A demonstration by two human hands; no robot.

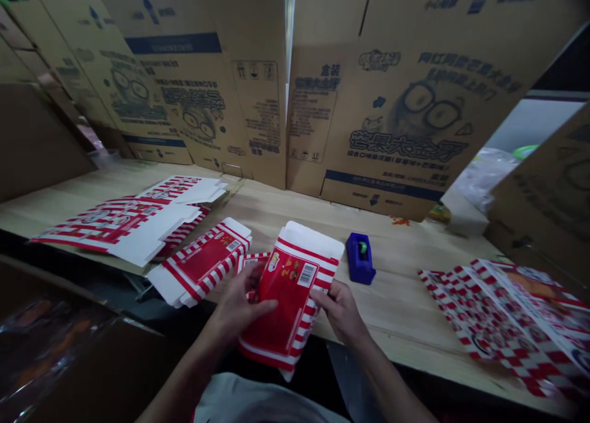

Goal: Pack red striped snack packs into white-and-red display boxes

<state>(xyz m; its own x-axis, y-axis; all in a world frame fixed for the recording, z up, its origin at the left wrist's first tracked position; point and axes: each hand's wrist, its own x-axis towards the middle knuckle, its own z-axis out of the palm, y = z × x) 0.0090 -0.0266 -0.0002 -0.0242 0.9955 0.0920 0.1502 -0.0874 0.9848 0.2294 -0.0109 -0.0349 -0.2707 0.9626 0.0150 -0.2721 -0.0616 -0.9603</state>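
A red and white striped carton (290,294) is held above the front edge of the wooden table (405,288). My left hand (239,303) grips its left side, thumb across the red face. My right hand (341,309) pinches its right edge. Another flat striped carton (200,263) lies just to the left on the table. A further piece of striped card (251,260) shows behind my left hand.
A stack of flat striped cartons (133,217) lies at the left. A blue tape dispenser (360,258) stands right of the held carton. Checked red and white sheets (516,318) lie at the right. Large printed cardboard boxes (396,103) wall off the back.
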